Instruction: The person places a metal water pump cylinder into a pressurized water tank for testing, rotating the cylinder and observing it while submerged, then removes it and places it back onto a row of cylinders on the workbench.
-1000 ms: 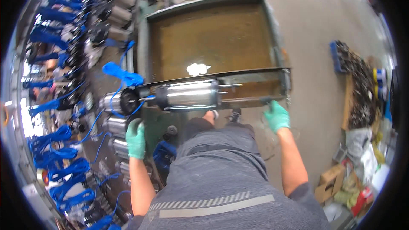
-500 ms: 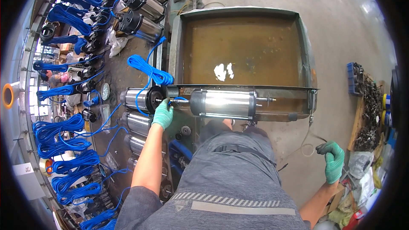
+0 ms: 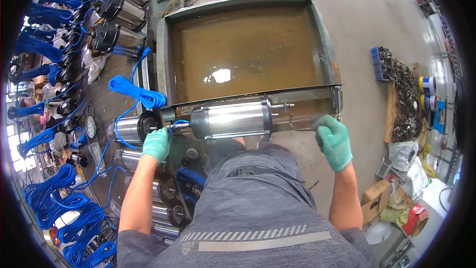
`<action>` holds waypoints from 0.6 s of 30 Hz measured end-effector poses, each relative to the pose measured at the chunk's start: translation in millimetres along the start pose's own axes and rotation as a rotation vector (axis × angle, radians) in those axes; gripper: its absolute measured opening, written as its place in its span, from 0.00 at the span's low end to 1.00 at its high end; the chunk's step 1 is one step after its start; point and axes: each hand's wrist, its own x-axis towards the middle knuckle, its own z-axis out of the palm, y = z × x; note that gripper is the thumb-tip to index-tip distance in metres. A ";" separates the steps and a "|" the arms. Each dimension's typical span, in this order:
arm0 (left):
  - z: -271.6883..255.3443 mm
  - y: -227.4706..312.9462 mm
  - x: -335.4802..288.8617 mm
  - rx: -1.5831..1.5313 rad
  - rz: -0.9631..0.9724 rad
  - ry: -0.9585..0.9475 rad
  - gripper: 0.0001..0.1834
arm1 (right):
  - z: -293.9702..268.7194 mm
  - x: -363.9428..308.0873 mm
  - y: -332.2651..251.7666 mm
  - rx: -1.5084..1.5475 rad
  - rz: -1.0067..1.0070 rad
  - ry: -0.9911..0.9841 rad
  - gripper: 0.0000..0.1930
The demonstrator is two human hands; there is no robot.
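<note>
A shiny steel motor cylinder [image 3: 233,119] with dark end caps lies across the near end of a tank of brown water [image 3: 243,44]. A thin shaft [image 3: 282,105] sticks out of its right end. At its left end, a short blue wire [image 3: 181,122] runs beside a metal rod. My left hand [image 3: 156,145], in a green glove, is closed next to that rod; what its fingers grip is hidden. My right hand [image 3: 334,143], also gloved, is closed around a thin hose [image 3: 299,128], whose bent tip points toward the cylinder's right end.
More steel motors [image 3: 130,130] stand at my left, with a coiled blue cable [image 3: 136,92] above them. Several blue coils [image 3: 64,203] line the left side. To the right are a blue crate [image 3: 379,64], dark metal scrap [image 3: 405,99] and a cardboard box [image 3: 375,200].
My right hand has come in from the far right to the tank's near right corner, bringing the hose. My left hand stays by the rod. The whole view has shifted.
</note>
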 end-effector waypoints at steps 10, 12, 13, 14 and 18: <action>-66.0 35.5 -54.2 -0.228 0.286 -0.168 0.17 | 42.1 43.1 -9.3 0.142 -0.133 -0.010 0.08; -53.1 31.0 -48.5 -0.428 0.353 -0.060 0.15 | 38.8 32.7 -36.1 0.245 -0.002 -0.015 0.09; -63.3 35.8 -49.3 -0.594 0.334 -0.073 0.15 | 38.9 31.1 -41.1 0.273 0.041 -0.020 0.10; -63.9 36.0 -48.1 -0.697 0.309 -0.050 0.14 | 42.7 31.3 -39.3 0.230 0.032 -0.018 0.09; -65.8 32.1 -39.5 -0.922 0.215 0.043 0.15 | 47.2 35.8 -50.8 0.465 0.079 -0.082 0.09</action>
